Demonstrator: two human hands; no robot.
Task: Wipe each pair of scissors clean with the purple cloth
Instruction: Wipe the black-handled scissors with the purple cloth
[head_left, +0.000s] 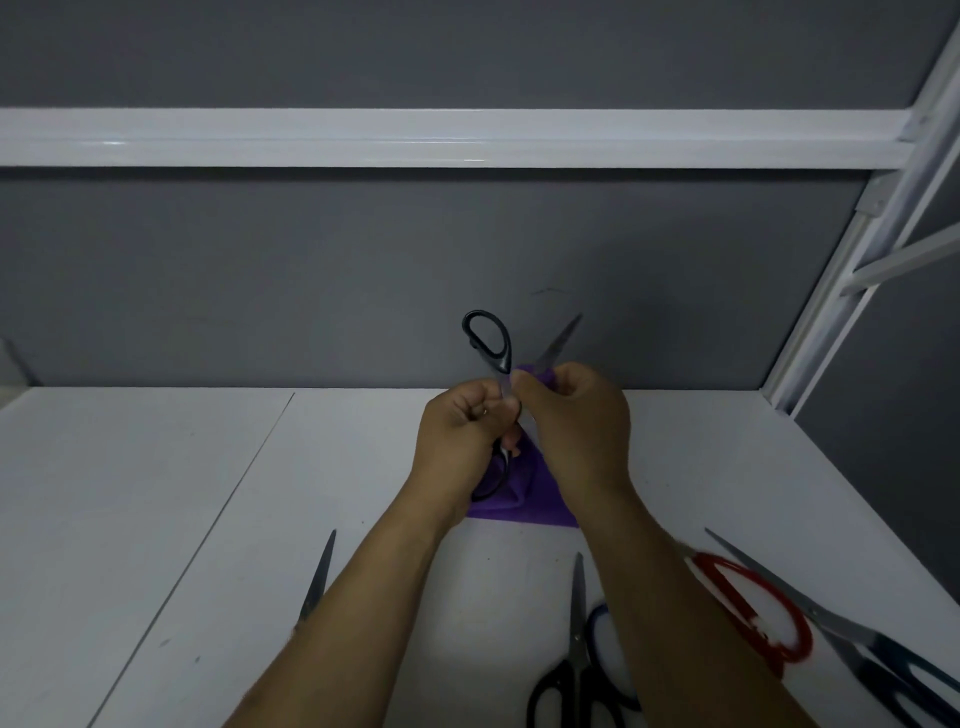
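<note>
Left hand (462, 431): fingers clamped round the open black scissors (488, 340), held up over the middle of the worktop (156, 493).
Right hand (576, 415): fingers pinching the purple cloth (524, 488) round one blade.
Near right corner: red-handled scissors (753, 603) lying flat.

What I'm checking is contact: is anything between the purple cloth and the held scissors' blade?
Nothing visible does. The right hand wraps the purple cloth directly round one blade of the black scissors, which the left hand grips.
</note>
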